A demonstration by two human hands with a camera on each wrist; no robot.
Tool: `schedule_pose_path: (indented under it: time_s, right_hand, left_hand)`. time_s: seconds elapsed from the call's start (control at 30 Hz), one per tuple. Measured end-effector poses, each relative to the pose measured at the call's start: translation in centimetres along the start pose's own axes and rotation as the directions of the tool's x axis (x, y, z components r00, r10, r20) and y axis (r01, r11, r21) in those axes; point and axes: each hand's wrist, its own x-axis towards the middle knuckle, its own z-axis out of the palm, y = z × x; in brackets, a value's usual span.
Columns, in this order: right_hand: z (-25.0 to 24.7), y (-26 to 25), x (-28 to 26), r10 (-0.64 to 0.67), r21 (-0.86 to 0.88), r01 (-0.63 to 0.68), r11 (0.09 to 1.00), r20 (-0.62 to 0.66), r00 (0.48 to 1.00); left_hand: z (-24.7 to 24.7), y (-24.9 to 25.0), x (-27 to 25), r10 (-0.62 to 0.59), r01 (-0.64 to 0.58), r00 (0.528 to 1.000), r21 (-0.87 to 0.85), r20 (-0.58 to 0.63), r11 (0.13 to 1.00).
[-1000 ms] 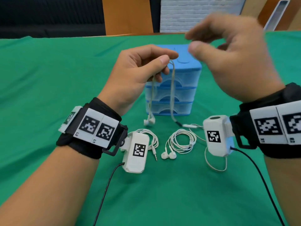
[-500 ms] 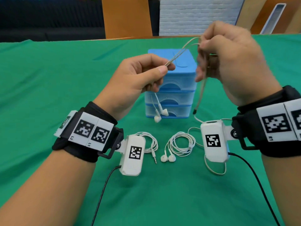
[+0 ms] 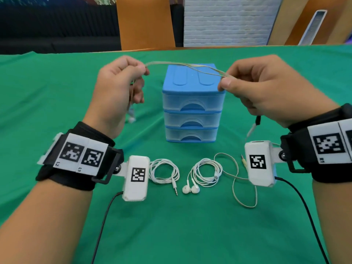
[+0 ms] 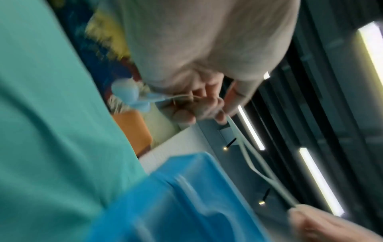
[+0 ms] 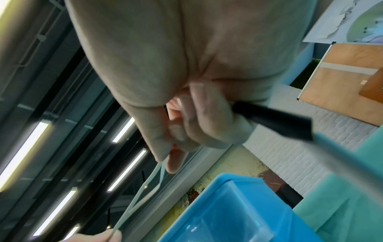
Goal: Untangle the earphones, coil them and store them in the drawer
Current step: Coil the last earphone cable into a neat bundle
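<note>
A pale beige earphone cable [image 3: 186, 68] is stretched in the air above the blue drawer unit [image 3: 192, 103]. My left hand [image 3: 122, 82] pinches its left end; its earbuds [image 3: 131, 117] dangle below, also seen in the left wrist view as earbuds [image 4: 132, 96]. My right hand [image 3: 253, 84] pinches the other end, and the black inline piece [image 3: 257, 121] hangs under it, shown close in the right wrist view as a black piece [image 5: 273, 119]. The rest of this cable [image 3: 243, 187] trails on the green cloth. All three drawers are closed.
Two coiled white earphone sets lie on the green tablecloth [image 3: 57, 92] in front of the drawers: one coil [image 3: 163, 173] with its jack, another coil [image 3: 205, 172] with earbuds [image 3: 190, 189]. An orange chair back [image 3: 144, 23] stands beyond the table's far edge.
My hands have moved apart, left hand leftward and right hand rightward and down, drawing the beige cable out nearly straight over the drawer unit. The earbuds swung left with the left hand.
</note>
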Motion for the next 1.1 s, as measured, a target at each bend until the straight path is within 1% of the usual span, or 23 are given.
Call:
schedule_pose_path:
  time_s: [0.07, 0.13, 0.23, 0.3, 0.33, 0.37, 0.43, 0.5, 0.53, 0.6, 0.67, 0.73, 0.77, 0.83, 0.87, 0.93, 1.03, 1.1]
  right_hand:
    - [-0.2, 0.0, 0.0, -0.021, -0.031, 0.021, 0.999, -0.01, 1.0]
    - [0.2, -0.2, -0.1, -0.037, -0.087, 0.038, 0.996, 0.019, 0.999]
    - [1.9, -0.7, -0.1, -0.034, -0.132, 0.046, 0.99, 0.092, 0.995]
    - [3.2, -0.9, -0.2, -0.024, -0.132, 0.041, 0.99, 0.131, 0.991]
    - [3.7, -1.0, -0.2, -0.018, -0.137, 0.038, 0.99, 0.147, 0.989]
    - [4.1, -1.0, -0.3, -0.011, -0.143, 0.034, 0.989, 0.159, 0.987]
    - [4.5, -1.1, -0.3, -0.003, -0.152, 0.03, 0.988, 0.177, 0.984]
    - [4.5, -1.3, -0.3, -0.002, -0.143, 0.032, 0.989, 0.2, 0.98]
    - [4.3, -1.4, -0.4, -0.007, -0.133, 0.036, 0.99, 0.214, 0.977]
    - [4.0, -1.8, -0.5, -0.025, -0.087, 0.046, 0.995, 0.233, 0.972]
    - [3.7, -2.0, -0.6, -0.054, -0.014, 0.059, 0.998, 0.234, 0.971]
    - [3.3, -1.9, -0.5, -0.074, 0.056, 0.063, 0.996, 0.215, 0.974]
    - [3.0, -1.6, -0.5, -0.072, 0.088, 0.055, 0.995, 0.201, 0.977]
    - [2.4, -1.0, -0.3, -0.049, 0.131, 0.024, 0.991, 0.191, 0.98]
    - [2.1, -0.7, -0.3, -0.034, 0.14, 0.007, 0.99, 0.192, 0.981]
    - [1.5, -0.3, -0.3, -0.008, 0.142, -0.018, 0.99, 0.182, 0.983]
    - [1.2, -0.3, -0.3, -0.005, 0.107, -0.01, 0.994, 0.133, 0.991]
    - [1.4, -0.7, -0.4, -0.034, 0.079, 0.027, 0.997, 0.092, 0.995]
  left_hand:
    - [-1.2, -0.3, 0.2, 0.014, -0.032, 0.995, 0.191, 0.095, 0.981]
    - [-2.1, -0.5, 0.3, -0.026, -0.04, 0.984, 0.355, 0.178, 0.934]
    - [-2.8, -0.7, 0.2, -0.096, -0.024, 0.966, 0.455, 0.238, 0.89]
    - [-2.8, -0.7, 0.1, -0.086, -0.049, 0.966, 0.501, 0.242, 0.864]
    - [-2.5, -0.5, 0.0, -0.058, -0.074, 0.97, 0.515, 0.235, 0.854]
    - [-2.3, -0.2, -0.1, -0.018, -0.103, 0.974, 0.51, 0.228, 0.854]
    - [-1.4, 0.7, -0.6, 0.071, -0.175, 0.967, 0.437, 0.245, 0.882]
    - [-0.1, 1.5, -1.3, 0.112, -0.227, 0.935, 0.325, 0.336, 0.918]
    - [0.6, 1.7, -1.8, 0.108, -0.236, 0.911, 0.29, 0.397, 0.927]
    - [1.9, 1.5, -2.3, 0.054, -0.225, 0.86, 0.282, 0.507, 0.932]
    - [2.6, 1.0, -2.6, -0.01, -0.202, 0.828, 0.314, 0.561, 0.928]
    - [2.8, 0.6, -2.6, -0.042, -0.178, 0.81, 0.314, 0.584, 0.933]
    - [2.7, 0.6, -2.6, -0.042, -0.173, 0.81, 0.306, 0.585, 0.936]
    - [2.4, 0.5, -2.6, -0.035, -0.15, 0.838, 0.291, 0.545, 0.945]
    - [2.2, 0.6, -2.5, -0.043, -0.119, 0.855, 0.276, 0.516, 0.954]
    - [1.9, 0.7, -2.4, -0.071, -0.045, 0.876, 0.227, 0.477, 0.973]
    - [1.8, 0.9, -2.1, -0.12, 0.039, 0.89, 0.189, 0.439, 0.981]
    - [2.1, 1.0, -2.2, -0.166, 0.075, 0.883, 0.218, 0.44, 0.973]
